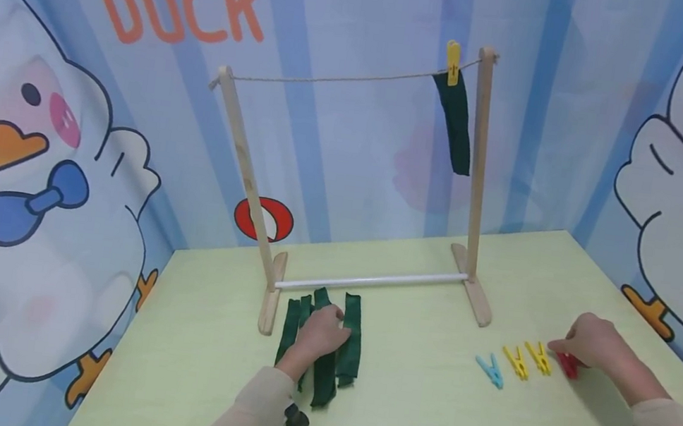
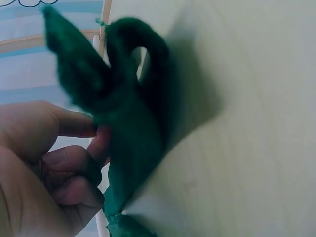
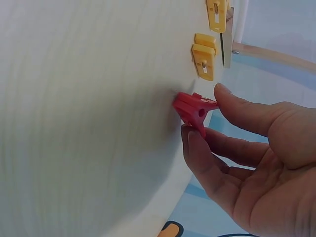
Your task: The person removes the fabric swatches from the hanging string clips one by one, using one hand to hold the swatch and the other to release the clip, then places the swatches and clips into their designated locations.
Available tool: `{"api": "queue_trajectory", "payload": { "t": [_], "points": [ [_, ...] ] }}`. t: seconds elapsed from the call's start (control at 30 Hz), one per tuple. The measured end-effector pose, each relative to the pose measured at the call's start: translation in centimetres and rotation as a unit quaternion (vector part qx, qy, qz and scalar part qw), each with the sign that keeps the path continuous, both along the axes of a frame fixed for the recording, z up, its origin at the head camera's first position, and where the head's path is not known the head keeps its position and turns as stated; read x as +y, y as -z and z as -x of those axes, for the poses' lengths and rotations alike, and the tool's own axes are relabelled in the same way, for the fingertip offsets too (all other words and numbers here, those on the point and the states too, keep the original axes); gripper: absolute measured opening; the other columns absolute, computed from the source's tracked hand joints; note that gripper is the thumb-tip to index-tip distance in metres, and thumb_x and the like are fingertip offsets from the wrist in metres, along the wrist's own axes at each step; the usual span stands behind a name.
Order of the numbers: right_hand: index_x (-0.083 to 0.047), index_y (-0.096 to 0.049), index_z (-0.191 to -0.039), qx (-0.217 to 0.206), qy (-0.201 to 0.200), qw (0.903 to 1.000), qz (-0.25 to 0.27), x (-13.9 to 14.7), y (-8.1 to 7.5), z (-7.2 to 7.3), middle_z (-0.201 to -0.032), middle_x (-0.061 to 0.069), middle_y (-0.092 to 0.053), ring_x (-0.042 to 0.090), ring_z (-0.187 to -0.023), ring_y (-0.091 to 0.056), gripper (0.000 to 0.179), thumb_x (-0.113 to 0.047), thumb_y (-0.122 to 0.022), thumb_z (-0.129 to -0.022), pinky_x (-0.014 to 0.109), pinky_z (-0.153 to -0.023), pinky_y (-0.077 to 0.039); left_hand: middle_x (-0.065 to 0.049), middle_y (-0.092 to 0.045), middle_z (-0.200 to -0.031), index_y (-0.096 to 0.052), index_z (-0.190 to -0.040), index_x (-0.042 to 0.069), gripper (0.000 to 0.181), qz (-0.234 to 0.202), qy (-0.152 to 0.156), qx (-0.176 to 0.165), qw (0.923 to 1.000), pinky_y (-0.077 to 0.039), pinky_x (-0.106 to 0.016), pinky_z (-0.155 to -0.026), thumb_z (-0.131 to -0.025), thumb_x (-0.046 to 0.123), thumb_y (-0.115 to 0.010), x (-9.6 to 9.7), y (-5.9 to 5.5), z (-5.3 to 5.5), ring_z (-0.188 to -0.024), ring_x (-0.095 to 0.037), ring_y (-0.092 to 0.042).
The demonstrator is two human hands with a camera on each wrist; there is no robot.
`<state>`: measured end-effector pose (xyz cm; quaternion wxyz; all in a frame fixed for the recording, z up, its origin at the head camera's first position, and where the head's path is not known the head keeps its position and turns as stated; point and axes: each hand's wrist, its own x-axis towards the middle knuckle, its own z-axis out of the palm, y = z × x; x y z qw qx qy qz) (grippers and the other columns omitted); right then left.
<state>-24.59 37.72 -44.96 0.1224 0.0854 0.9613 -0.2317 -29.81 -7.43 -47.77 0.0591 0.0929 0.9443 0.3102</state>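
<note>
My left hand [image 1: 319, 334] pinches a dark green cloth strip [image 2: 133, 143] between thumb and fingertips; its upper end is bunched and folded over in the left wrist view. Other green strips [image 1: 351, 342] lie on the table on both sides of that hand. At the right, my right hand [image 1: 599, 344] grips a red clothespin [image 3: 191, 109] by its handles, thumb on one side and fingers on the other. Two yellow clothespins [image 1: 537, 358] and a light blue clothespin [image 1: 490, 370] lie in a row to its left.
Behind the strips stands a wooden frame [image 1: 475, 187] with a string [image 1: 332, 80] across its top and a white rod [image 1: 371, 281] low down. A yellow clothespin [image 1: 453, 63] holds a hanging green strip [image 1: 455, 124] near the right post. A duck-printed curtain surrounds the pale table [image 1: 409, 392].
</note>
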Motion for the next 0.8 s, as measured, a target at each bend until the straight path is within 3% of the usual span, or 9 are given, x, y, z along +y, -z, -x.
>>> {"api": "queue_trajectory", "payload": {
  "t": [0.37,0.5,0.63,0.8],
  "points": [
    [0.000,-0.066,-0.070,0.002,-0.009,1.0000,0.002,-0.22,0.19,-0.11,-0.056,0.001,-0.051,0.015,-0.054,-0.047,0.033,-0.025,-0.072,-0.091,0.028,-0.055,-0.038,-0.005,-0.062,-0.087,-0.065,-0.115,0.003,0.030,0.068,-0.023,0.011,0.9974,-0.047,-0.043,-0.066,-0.092,0.022,-0.070,0.34,-0.54,-0.18,-0.071,-0.021,-0.054],
    [-0.001,-0.065,-0.068,0.009,-0.014,0.9999,-0.001,-0.31,0.48,-0.22,-0.054,0.000,-0.050,0.014,-0.052,-0.047,0.033,-0.024,-0.072,-0.091,0.027,-0.053,-0.038,0.000,-0.046,-0.068,-0.058,-0.088,0.006,0.016,0.084,-0.022,0.016,0.9961,-0.035,-0.034,-0.052,-0.092,0.019,-0.067,0.48,-0.49,-0.41,-0.057,-0.017,-0.041],
    [-0.002,-0.064,-0.066,0.013,-0.019,0.9997,-0.005,-0.35,0.64,-0.32,-0.053,0.000,-0.050,0.013,-0.051,-0.047,0.034,-0.023,-0.072,-0.091,0.027,-0.052,-0.038,0.001,-0.032,-0.057,-0.042,-0.071,0.011,0.031,0.089,-0.024,0.010,0.9957,-0.025,-0.032,-0.046,-0.092,0.017,-0.065,0.55,-0.36,-0.55,-0.048,-0.016,-0.031],
    [-0.001,-0.065,-0.066,0.012,-0.018,0.9997,-0.006,-0.40,0.60,-0.29,-0.053,0.000,-0.051,0.013,-0.051,-0.048,0.033,-0.022,-0.072,-0.091,0.027,-0.052,-0.039,-0.002,-0.039,-0.059,-0.048,-0.078,0.007,0.024,0.097,-0.029,0.005,0.9949,-0.028,-0.033,-0.045,-0.092,0.018,-0.065,0.52,-0.38,-0.58,-0.048,-0.018,-0.037]
  ]
}}
